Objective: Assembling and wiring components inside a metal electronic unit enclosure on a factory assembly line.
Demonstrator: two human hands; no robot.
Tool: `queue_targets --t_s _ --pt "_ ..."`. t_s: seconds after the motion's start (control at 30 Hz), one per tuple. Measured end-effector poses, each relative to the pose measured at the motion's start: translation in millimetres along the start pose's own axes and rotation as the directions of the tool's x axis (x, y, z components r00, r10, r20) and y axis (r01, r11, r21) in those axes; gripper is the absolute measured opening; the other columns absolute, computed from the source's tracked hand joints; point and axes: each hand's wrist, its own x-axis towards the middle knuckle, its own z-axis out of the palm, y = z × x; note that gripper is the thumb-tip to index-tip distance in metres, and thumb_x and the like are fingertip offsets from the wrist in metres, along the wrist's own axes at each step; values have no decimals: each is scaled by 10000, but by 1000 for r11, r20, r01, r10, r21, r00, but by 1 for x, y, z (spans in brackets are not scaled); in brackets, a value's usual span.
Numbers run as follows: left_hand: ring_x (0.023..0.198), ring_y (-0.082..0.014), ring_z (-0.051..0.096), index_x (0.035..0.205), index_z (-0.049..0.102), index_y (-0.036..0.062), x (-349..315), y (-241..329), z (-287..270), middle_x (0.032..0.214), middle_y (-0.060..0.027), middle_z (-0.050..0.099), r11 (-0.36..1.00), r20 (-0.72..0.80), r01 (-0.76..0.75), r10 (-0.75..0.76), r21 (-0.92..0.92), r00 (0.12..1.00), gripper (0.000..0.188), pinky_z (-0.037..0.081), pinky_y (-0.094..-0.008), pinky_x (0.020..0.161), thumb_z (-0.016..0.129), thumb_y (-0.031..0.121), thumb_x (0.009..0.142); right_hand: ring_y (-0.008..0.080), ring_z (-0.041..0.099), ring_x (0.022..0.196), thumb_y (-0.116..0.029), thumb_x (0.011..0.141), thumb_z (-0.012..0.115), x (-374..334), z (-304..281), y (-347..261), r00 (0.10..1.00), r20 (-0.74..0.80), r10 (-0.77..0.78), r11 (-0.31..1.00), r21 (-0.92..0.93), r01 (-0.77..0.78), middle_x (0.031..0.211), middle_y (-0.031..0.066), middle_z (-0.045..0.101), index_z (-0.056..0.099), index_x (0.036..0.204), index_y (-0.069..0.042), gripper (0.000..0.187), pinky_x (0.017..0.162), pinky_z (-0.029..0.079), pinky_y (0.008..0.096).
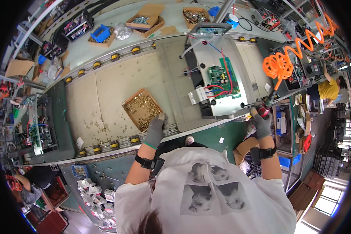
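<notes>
My left hand, in a grey glove, is at the near right corner of a shallow cardboard box of brass-coloured screws. Its fingers are drawn together at the box's edge; whatever is between them is too small to make out. At the right, my gloved right hand is wrapped around a red and black air screwdriver, which hangs from a coiled orange hose. Between the hands, beyond the bench edge, sits an open metal chassis with a green circuit board and red and blue wires.
Loose screws are scattered left of the box. Yellow rollers line the conveyor's near rail. Another chassis stands far left. More cardboard boxes lie on the back shelf. A person in a yellow top is at the right.
</notes>
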Motion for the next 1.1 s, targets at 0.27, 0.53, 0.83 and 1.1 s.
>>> queue_targets --t_s 0.27,0.53,0.83,1.1 --pt "683 -96 480 982 559 29 -55 -28 103 835 -21 535 981 598 181 -190 77 779 219 389 -208 549 483 213 890 69 530 705 -7 743 710 -32 -4 10 989 64 -134 969 218 117 981 5 576 502 1231 -22 531 623 464 218" --pt "944 -199 581 1113 559 -16 -124 -53 184 1046 -120 601 694 571 -387 -42 607 820 437 481 -296 794 638 280 802 186 612 781 -152 739 748 -67 -39 0 874 312 -373 706 706 49 978 105 585 496 1121 -29 474 673 525 311" --pt "853 -337 613 1007 596 48 -131 -80 198 918 -172 630 181 735 -726 24 663 677 411 488 -379 754 703 260 672 199 619 836 -244 693 798 -84 -49 16 750 631 -196 976 200 87 887 63 612 586 1029 -69 434 711 494 367" --pt "757 -314 604 861 641 91 -132 -48 182 800 -120 614 -246 646 -613 82 751 759 255 476 -398 643 680 273 688 278 601 738 -331 761 679 -108 -59 -54 628 603 -492 750 -72 658 844 85 616 649 819 -58 281 662 480 361"
